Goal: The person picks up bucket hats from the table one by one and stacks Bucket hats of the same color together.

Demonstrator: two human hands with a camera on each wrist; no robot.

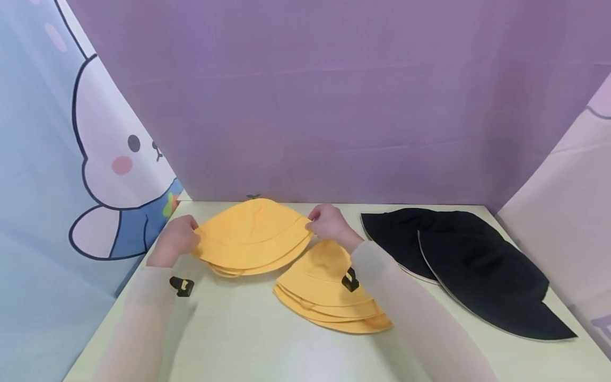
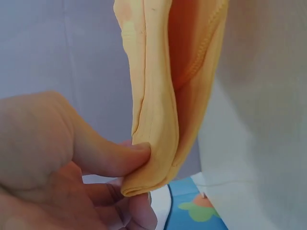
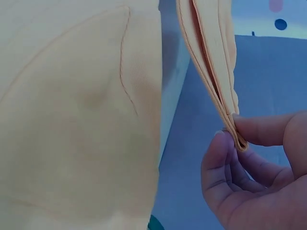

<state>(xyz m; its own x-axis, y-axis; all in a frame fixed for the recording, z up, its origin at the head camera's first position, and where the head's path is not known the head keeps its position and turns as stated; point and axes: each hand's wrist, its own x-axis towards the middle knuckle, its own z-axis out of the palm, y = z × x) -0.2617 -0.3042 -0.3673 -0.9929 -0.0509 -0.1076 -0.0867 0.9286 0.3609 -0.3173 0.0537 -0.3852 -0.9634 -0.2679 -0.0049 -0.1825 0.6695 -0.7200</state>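
Observation:
A yellow bucket hat (image 1: 253,233), folded flat with a small green leaf tip (image 1: 253,196) at its crown, is held up by both hands near the table's back. My left hand (image 1: 177,237) pinches one brim corner between thumb and fingers; the left wrist view shows the folded brim (image 2: 158,143) gaping above the thumb. At the opposite corner, my right hand (image 1: 331,225) pinches the doubled brim edge (image 3: 225,110). Below the right forearm lies a second stack of folded yellow hats (image 1: 324,286), partly covered by the sleeve.
Two black hats (image 1: 482,270) lie flattened and overlapping on the right of the pale table (image 1: 238,339). A purple cloth (image 1: 334,106) hangs along the back edge. A printed blue cloth (image 1: 38,212) borders the left side, and a pale pink one (image 1: 568,212) the right.

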